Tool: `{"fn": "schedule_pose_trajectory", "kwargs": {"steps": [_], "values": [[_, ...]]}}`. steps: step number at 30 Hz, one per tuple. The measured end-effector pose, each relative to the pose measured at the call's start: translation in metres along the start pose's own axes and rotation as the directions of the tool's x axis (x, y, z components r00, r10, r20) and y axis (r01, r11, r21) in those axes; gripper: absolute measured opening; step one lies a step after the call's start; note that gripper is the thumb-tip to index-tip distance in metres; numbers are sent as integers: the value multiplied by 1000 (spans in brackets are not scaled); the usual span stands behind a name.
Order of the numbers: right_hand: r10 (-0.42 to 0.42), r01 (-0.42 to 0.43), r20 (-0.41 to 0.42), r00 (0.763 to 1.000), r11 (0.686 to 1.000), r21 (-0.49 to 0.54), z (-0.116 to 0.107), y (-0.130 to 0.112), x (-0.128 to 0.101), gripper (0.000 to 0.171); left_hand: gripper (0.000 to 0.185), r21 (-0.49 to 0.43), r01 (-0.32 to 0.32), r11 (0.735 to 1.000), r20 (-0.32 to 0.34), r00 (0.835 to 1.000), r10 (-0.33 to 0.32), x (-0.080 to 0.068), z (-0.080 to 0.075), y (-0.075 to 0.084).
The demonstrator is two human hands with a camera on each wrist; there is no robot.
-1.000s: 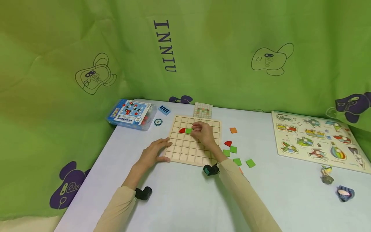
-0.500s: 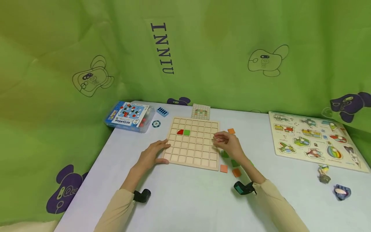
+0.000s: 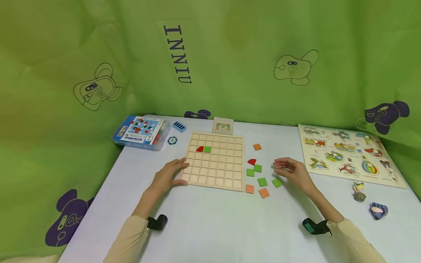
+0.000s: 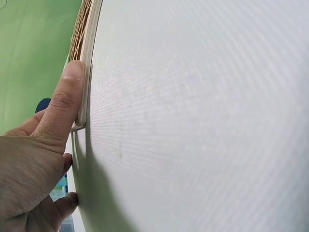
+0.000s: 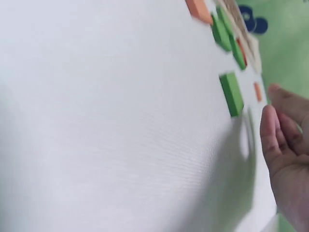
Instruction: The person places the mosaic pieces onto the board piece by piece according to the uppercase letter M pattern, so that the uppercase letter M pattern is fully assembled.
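A square wooden grid board lies on the table in front of the person. Two pieces sit side by side in its cells: a red quarter-circle and a green square tile. The left hand rests at the board's near left corner, its straight thumb against the edge in the left wrist view. Right of the board, the right hand hovers over the table with relaxed fingers and holds nothing. Closest to it is a loose green square tile, also seen as a green tile in the right wrist view.
Between board and right hand lie several green and orange tiles and another red quarter-circle. A pattern card lies behind the board. Boxed set and round chip stand left; picture puzzle and small figurines lie right.
The right hand has left the green tile on the board and moved right, past the loose pieces. The left hand keeps its place at the board's corner. The head view has shifted slightly.
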State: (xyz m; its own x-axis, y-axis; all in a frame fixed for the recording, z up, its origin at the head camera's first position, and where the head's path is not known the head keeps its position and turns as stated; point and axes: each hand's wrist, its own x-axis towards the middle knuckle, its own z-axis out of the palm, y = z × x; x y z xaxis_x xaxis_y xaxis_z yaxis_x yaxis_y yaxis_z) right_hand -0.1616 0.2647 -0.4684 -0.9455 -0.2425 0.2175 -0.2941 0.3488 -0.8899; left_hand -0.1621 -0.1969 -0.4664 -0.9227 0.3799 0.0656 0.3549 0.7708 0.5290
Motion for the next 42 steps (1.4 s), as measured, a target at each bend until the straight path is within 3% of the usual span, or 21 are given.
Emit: {"fn": "schedule_pose_trajectory", "kwargs": {"steps": [7,13,17,22,26,29,36,42], "values": [[0,6,87,996,998,-70,-2,23,33,40,70,-4,-21,1000,-3,1000,21,3,3,-2],[51,-42,70,996,991,-129,2,31,64,43,70,5,-2,1000,26,1000,2,4,3,0],[110,-93,103,989,983,-156,2,31,81,41,70,7,8,1000,38,999,-8,4,3,1],[139,-112,151,979,978,-177,2,29,94,32,71,10,-1,1000,28,1000,0,5,3,-1],[171,-148,107,979,970,-194,2,27,95,30,72,8,-8,1000,20,1000,8,4,2,-2],[194,-183,59,979,972,-146,3,27,92,33,72,6,-3,1000,21,1000,3,4,3,-2],[259,-255,-48,965,964,77,9,22,83,41,72,1,11,1000,25,1000,-11,2,1,-1],[333,-323,-75,940,939,119,21,7,80,40,71,13,17,1000,24,1000,-17,1,0,-1]]}}
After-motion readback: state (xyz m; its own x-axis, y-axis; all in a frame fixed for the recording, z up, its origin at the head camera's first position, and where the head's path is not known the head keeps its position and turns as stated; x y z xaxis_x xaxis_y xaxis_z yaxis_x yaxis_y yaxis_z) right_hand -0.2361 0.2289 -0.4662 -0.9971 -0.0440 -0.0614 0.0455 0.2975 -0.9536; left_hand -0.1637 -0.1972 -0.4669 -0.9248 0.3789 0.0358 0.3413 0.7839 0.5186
